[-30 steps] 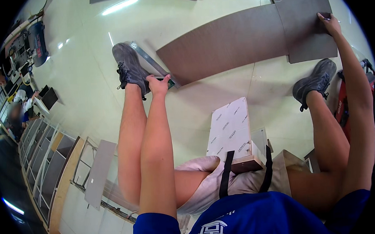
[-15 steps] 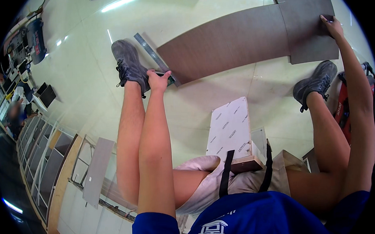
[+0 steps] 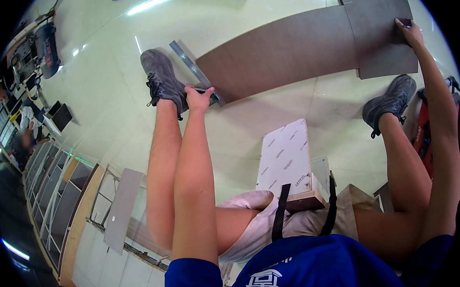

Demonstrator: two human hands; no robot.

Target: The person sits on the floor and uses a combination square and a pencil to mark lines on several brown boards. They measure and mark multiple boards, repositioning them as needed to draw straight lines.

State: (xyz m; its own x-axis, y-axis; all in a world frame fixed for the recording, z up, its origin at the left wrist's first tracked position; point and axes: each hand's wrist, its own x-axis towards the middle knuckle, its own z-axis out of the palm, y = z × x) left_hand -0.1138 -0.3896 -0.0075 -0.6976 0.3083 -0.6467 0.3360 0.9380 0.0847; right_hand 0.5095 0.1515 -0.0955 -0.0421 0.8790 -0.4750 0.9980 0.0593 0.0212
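Note:
A long brown wood-look panel [image 3: 282, 47] lies on the floor ahead of me, and a second brown panel [image 3: 383, 31] adjoins its right end. Along the left end of the long panel runs a flat metal bar [image 3: 189, 61]. My left hand [image 3: 199, 99] is closed beside that bar, around a small dark green object [image 3: 213, 99] mostly hidden by the fingers. At the far right edge of the second panel, my right hand [image 3: 411, 32] is closed on a small dark thing with a pale, pen-like part, too small to name.
A box with white printed film [image 3: 285, 156] stands on the floor between my legs. My shoes [image 3: 161, 79] flank the panels. A red case [image 3: 423, 138] is at the right. Shelving frames [image 3: 61, 199] and a loose grey board [image 3: 123, 209] are at left. Another person [image 3: 24, 146] is far left.
The whole view has shifted slightly, with the scene a little further right. My hands keep the same places at the two ends of the panels.

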